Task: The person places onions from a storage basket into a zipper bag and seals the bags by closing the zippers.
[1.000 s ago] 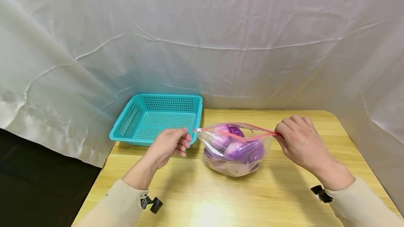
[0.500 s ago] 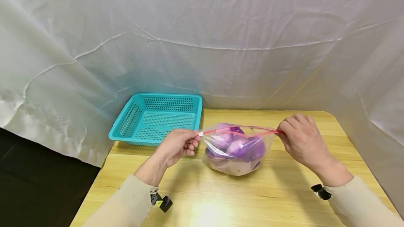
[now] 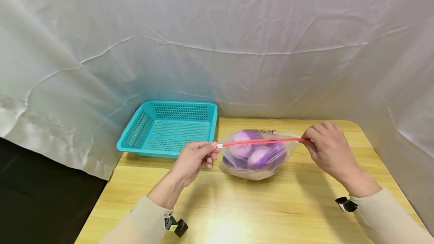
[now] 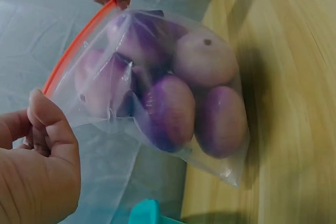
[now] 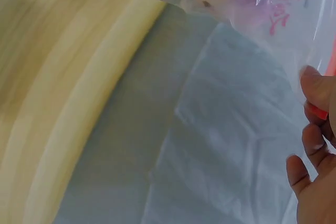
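A clear zip bag [image 3: 255, 175] with a red zip strip [image 3: 261, 141] hangs stretched between both hands. Several round purple-and-pale vegetables [image 4: 169, 113], turnip- or onion-like, fill it. My left hand [image 3: 194, 161] pinches the strip's left end, right beside a white slider [image 3: 220, 146]. At the opposite end, the thumb and fingers of my right hand [image 3: 329, 155] pinch the red strip's tip. The strip runs nearly straight, its two lips lying together. Red print shows on the bag in the right wrist view. Whether the bag's bottom touches the table cannot be told.
A turquoise perforated basket [image 3: 181, 147], with nothing in it, stands at the table's back left, close behind my left hand. The wooden table [image 3: 271, 214] ends at grey-white cloth [image 3: 257, 74] behind and to the right. Dark floor lies off the left edge.
My left hand has moved right and taken hold of the strip's end by the slider. The bag's gaping mouth has drawn into one straight line, and its bottom has shifted slightly away from me.
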